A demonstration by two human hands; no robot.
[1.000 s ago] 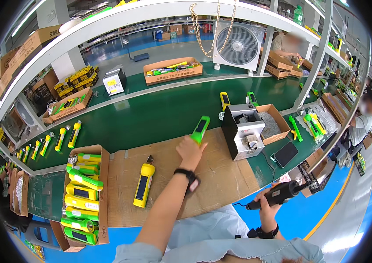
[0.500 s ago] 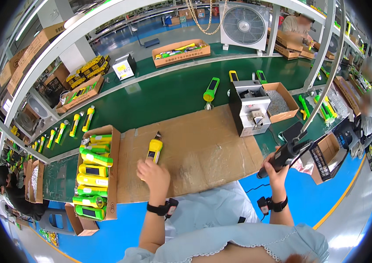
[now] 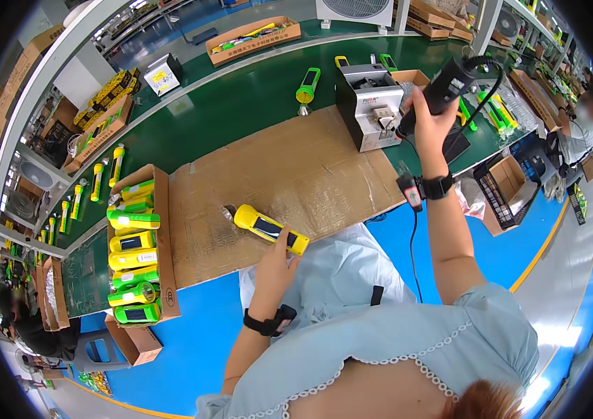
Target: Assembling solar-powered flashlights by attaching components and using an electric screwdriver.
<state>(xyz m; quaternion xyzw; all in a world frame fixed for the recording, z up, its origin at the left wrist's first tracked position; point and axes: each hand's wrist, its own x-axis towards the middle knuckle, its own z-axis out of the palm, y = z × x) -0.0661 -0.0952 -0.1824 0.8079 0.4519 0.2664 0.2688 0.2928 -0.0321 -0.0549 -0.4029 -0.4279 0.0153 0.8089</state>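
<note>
Left hand [image 3: 277, 260] pinches yellow flashlight [image 3: 270, 229] tail at 6 o'clock; right hand [image 3: 428, 120] clenches black electric screwdriver [image 3: 443, 89]. Steady flashlight flat on cardboard sheet [image 3: 296, 181] before driving.

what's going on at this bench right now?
A person sits at a cardboard-covered bench beside a green conveyor. Their left hand grips the rear end of a yellow flashlight lying on the cardboard. Their right hand holds a black electric screwdriver raised next to a grey screw feeder box. A carton of yellow and green flashlights sits to the left; one green flashlight stands on the belt.
</note>
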